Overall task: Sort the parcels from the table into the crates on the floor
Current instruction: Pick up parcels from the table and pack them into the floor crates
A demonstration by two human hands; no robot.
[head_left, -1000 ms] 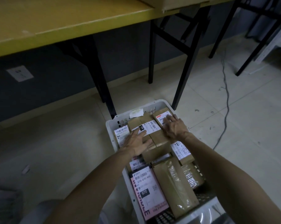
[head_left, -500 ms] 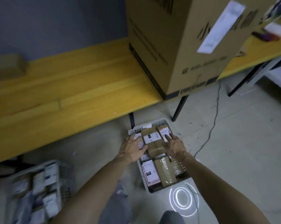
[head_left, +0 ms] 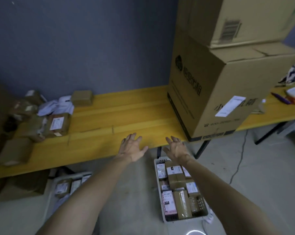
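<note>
Fingers [head_left: 132,139] now clear above crated parcels [head_left: 174,170]

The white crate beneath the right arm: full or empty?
Nearly full: labelled parcels lie packed side by side across the white crate.

Dim, flat indoor light, its source unseen, hangs over my workspace: the yellow table [head_left: 126,112] is the brightest surface, while the blue-grey wall [head_left: 75,39] at upper left sinks to murk. My left hand [head_left: 132,149] and right hand [head_left: 176,150] show soft edges; parcels [head_left: 41,122] at the left edge blur past reading. Deep shadow fills the lower left under the tabletop. A white ring of glare [head_left: 194,232] burns at the bottom edge. Wide-angle bending tilts the cartons [head_left: 219,92] at upper right.
</note>
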